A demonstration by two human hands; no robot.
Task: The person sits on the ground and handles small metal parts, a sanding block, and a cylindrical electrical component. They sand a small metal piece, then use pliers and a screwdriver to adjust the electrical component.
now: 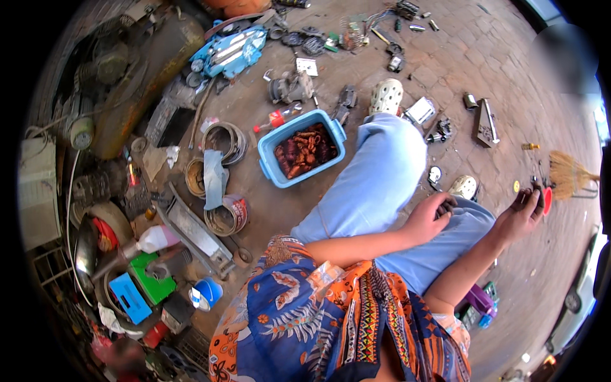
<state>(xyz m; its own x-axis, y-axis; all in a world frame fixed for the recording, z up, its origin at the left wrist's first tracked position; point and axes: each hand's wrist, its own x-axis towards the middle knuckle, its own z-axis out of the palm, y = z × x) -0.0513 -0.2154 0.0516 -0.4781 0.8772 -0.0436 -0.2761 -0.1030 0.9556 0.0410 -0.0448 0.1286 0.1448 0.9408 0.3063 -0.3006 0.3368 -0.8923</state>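
My left hand (431, 216) rests over my lap with its blackened fingers curled in. What it holds, if anything, is hidden. Out to the right, my right hand (520, 216) is raised with its fingers drawn together at a red round object (547, 200), whose kind I cannot make out. In front of me, left of my bent leg, stands a light blue plastic tub (270, 167). Reddish-brown coiled metal pieces (304, 153), copper-looking, lie in it.
A straw broom (568, 175) lies beyond my right hand. Metal tins (227, 215), a blue box (130, 297) and a large rusty tank (149, 76) crowd the left. Motor parts (291, 87) and scrap lie ahead on the brick paving. A parked car (576, 293) stands far right.
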